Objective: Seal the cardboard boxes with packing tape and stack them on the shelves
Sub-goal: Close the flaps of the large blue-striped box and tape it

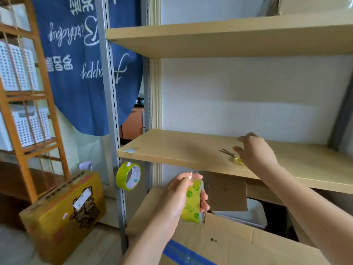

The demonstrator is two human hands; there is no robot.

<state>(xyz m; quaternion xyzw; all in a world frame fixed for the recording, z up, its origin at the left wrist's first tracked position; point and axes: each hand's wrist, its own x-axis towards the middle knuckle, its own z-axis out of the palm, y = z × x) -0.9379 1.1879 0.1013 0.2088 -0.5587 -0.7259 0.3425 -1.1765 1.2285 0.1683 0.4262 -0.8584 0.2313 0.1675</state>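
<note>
Yellow-green tape roll (192,201) gripped in left hand (183,196); right hand (255,150), fingers loose, reaches scissors (232,156) near shelf (172,148) front edge; should grab the handles.

tape roll (192,202): yellow-green, upright, gripped above box | cardboard box (219,243): brown, flap raised, below shelf (181,150)
</note>
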